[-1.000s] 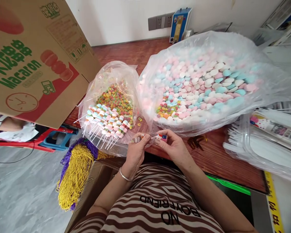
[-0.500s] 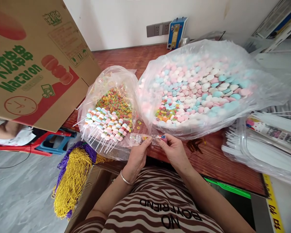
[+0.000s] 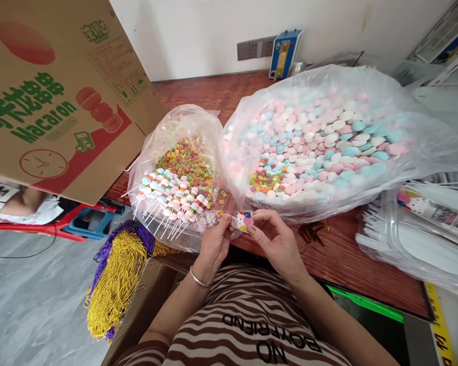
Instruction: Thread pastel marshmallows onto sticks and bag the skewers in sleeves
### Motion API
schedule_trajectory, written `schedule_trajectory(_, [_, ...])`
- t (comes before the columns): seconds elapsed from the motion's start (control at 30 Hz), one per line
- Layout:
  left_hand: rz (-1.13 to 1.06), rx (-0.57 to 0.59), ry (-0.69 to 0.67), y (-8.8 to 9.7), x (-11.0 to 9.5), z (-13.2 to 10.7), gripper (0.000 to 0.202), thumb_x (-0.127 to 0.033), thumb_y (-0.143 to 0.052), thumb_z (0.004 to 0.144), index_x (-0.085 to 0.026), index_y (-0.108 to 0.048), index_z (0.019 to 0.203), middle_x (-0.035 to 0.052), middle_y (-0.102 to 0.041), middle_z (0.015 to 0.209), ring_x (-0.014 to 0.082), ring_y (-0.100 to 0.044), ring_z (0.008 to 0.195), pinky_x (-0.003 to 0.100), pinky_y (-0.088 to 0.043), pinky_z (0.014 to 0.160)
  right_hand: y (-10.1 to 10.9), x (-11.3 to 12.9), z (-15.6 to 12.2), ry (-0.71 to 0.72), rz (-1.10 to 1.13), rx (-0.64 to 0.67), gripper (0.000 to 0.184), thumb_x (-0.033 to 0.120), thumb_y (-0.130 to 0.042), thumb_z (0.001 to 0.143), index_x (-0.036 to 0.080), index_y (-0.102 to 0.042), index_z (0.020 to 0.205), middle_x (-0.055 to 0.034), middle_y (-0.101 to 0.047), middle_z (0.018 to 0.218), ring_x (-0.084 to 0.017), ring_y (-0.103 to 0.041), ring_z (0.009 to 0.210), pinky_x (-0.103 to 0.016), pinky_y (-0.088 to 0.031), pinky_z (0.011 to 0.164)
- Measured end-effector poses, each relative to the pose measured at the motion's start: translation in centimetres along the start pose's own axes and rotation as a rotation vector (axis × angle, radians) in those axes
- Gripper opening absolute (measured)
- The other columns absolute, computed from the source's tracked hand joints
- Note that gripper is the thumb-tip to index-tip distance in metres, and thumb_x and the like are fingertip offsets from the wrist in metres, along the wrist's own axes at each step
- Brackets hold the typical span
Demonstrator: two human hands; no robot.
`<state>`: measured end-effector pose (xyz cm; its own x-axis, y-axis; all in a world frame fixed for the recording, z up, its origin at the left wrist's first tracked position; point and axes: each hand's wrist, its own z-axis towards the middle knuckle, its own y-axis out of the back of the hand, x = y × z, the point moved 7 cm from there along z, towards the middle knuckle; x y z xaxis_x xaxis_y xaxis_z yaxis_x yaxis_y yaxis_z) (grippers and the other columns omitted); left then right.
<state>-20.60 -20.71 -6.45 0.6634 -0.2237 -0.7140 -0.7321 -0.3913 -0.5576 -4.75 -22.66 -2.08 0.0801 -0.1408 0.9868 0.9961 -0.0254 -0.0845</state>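
Observation:
Both my hands hold a small clear printed wrapper [image 3: 229,219] at the table's front edge. My left hand [image 3: 213,244] pinches its left end, and my right hand [image 3: 277,239] pinches its right end with the colourful print. Just beyond lies an open plastic bag of small coloured candy rings [image 3: 185,162] with several finished candy skewers [image 3: 171,195] on white sticks laid across it. To the right sits a large plastic bag of pink, blue and white round candies [image 3: 313,137].
A "Macaron" cardboard box [image 3: 57,96] leans at the left. Gold and purple bead strings [image 3: 118,269] hang over the table's edge. Clear packs of white sticks and printed wrappers [image 3: 416,223] lie at the right. A wall socket [image 3: 254,48] and a blue device [image 3: 284,53] stand at the back.
The view shifted a little. My hands have drawn slightly closer together on the wrapper, and its printed end has turned up toward me.

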Motion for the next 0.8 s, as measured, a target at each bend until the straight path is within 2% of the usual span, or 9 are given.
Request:
schedule_trajectory(0.13, [0.051, -0.047, -0.121, 0.2, -0.7, -0.5, 0.046, -0.033, -0.1, 0.045, -0.015, -0.064, 0.068, -0.0057, -0.061, 0.061, 0.007, -0.054, 0.058, 0.022, -0.047, 0.062, -0.4, -0.2, 0.3, -0.063, 0.042, 0.002, 0.017, 0.04, -0.071, 0.09, 0.024, -0.068, 0.096, -0.0043, -0.065, 0.103, -0.02, -0.062, 0.097, -0.034, -0.052, 0.09])
schedule_trajectory(0.27, [0.188, 0.04, -0.179, -0.1, -1.0, -0.8, 0.037, -0.037, -0.095, 0.058, -0.015, -0.068, 0.071, -0.0021, -0.067, 0.068, 0.0099, -0.059, 0.065, 0.025, -0.05, 0.07, -0.5, -0.5, 0.7, -0.068, -0.016, 0.004, 0.021, 0.042, -0.068, 0.091, 0.022, -0.07, 0.087, -0.0061, -0.067, 0.1, -0.021, -0.062, 0.095, -0.034, -0.05, 0.089])
schedule_trajectory(0.37, [0.288, 0.098, -0.162, -0.2, -0.9, -0.7, 0.033, -0.039, -0.091, 0.066, -0.014, -0.071, 0.074, 0.0005, -0.069, 0.07, 0.0104, -0.06, 0.066, 0.025, -0.05, 0.071, 0.1, -0.7, 0.9, -0.029, -0.065, -0.038, 0.025, 0.042, -0.066, 0.091, 0.022, -0.066, 0.077, -0.0054, -0.067, 0.095, -0.02, -0.061, 0.091, -0.034, -0.049, 0.087])
schedule_trajectory(0.47, [0.308, 0.098, -0.123, 0.0, -0.6, -0.5, 0.036, -0.042, -0.091, 0.066, -0.013, -0.072, 0.074, 0.0005, -0.067, 0.066, 0.0098, -0.059, 0.062, 0.023, -0.05, 0.067, 0.5, -0.6, 1.0, 0.031, -0.123, -0.055, 0.028, 0.039, -0.066, 0.093, 0.022, -0.06, 0.071, -0.0049, -0.066, 0.092, -0.02, -0.06, 0.09, -0.034, -0.048, 0.085])
schedule_trajectory(0.63, [0.243, 0.114, 0.025, 0.0, 0.5, -0.2, 0.041, -0.046, -0.09, 0.066, -0.013, -0.072, 0.081, 0.0012, -0.068, 0.071, 0.01, -0.06, 0.061, 0.024, -0.053, 0.066, 0.5, 0.1, 1.1, 0.097, -0.186, -0.039, 0.017, 0.031, -0.064, 0.094, 0.023, -0.065, 0.079, -0.0069, -0.067, 0.099, -0.021, -0.062, 0.096, -0.036, -0.047, 0.09])
schedule_trajectory(0.7, [0.227, 0.093, 0.017, 0.1, 0.4, -0.1, 0.038, -0.042, -0.091, 0.066, -0.014, -0.071, 0.08, 0.0001, -0.067, 0.07, 0.0093, -0.059, 0.06, 0.023, -0.053, 0.063, 0.5, 0.1, 1.1, 0.094, -0.174, -0.024, 0.014, 0.031, -0.065, 0.093, 0.023, -0.066, 0.082, -0.0071, -0.067, 0.101, -0.022, -0.062, 0.098, -0.036, -0.047, 0.092])
schedule_trajectory(0.8, [0.216, 0.087, -0.038, 0.0, 0.0, 0.1, 0.035, -0.038, -0.093, 0.064, -0.015, -0.07, 0.079, -0.0016, -0.066, 0.067, 0.0083, -0.058, 0.058, 0.022, -0.052, 0.062, 1.2, -0.6, 1.3, 0.036, -0.125, -0.075, 0.017, 0.035, -0.066, 0.091, 0.022, -0.066, 0.08, -0.0059, -0.068, 0.1, -0.021, -0.062, 0.096, -0.035, -0.047, 0.09])
